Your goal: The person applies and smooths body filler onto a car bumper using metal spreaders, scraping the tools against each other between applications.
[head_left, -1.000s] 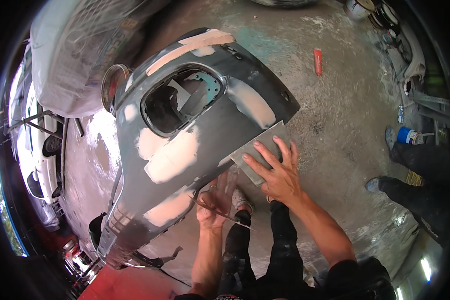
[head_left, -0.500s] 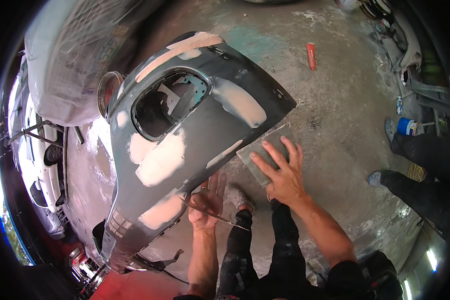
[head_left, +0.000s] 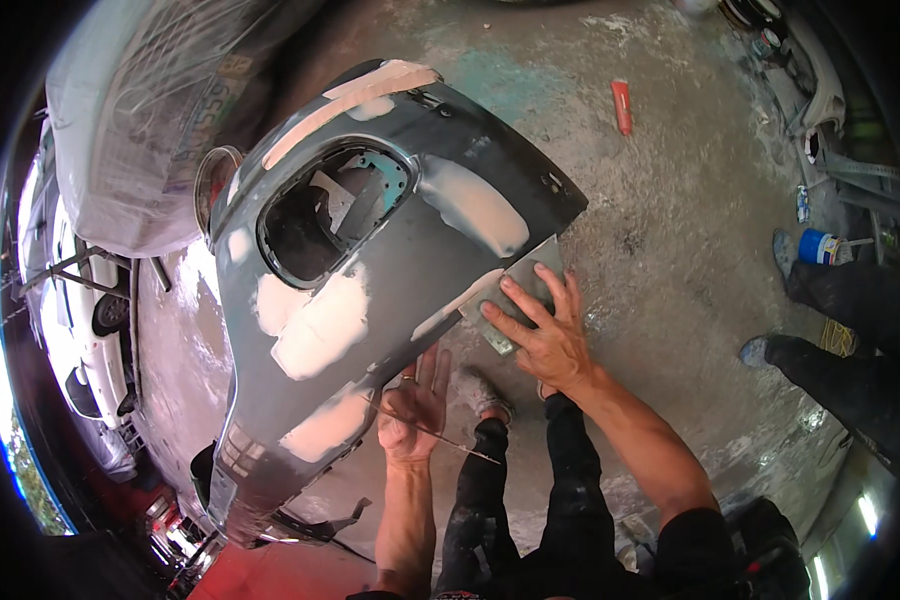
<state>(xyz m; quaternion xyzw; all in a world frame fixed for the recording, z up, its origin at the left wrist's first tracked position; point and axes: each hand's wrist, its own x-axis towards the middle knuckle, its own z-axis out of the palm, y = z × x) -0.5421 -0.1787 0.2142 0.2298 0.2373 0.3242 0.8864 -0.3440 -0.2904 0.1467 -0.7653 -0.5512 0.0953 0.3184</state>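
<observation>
Spread fingers of the right hand [head_left: 550,335] covered part of the grey plate [head_left: 478,320], and its thumb was out of sight. The left hand [head_left: 410,410] partly hid the thin blade [head_left: 455,441], which appeared nearly edge-on, so its full shape could not be told. The bumper [head_left: 400,290] concealed its own underside. The wrapped car [head_left: 120,130] ran past the upper edge, while the co-worker's legs [head_left: 815,385] faded into the dark right rim. Shiny clutter [head_left: 170,530] at lower left was too small to make out.
</observation>
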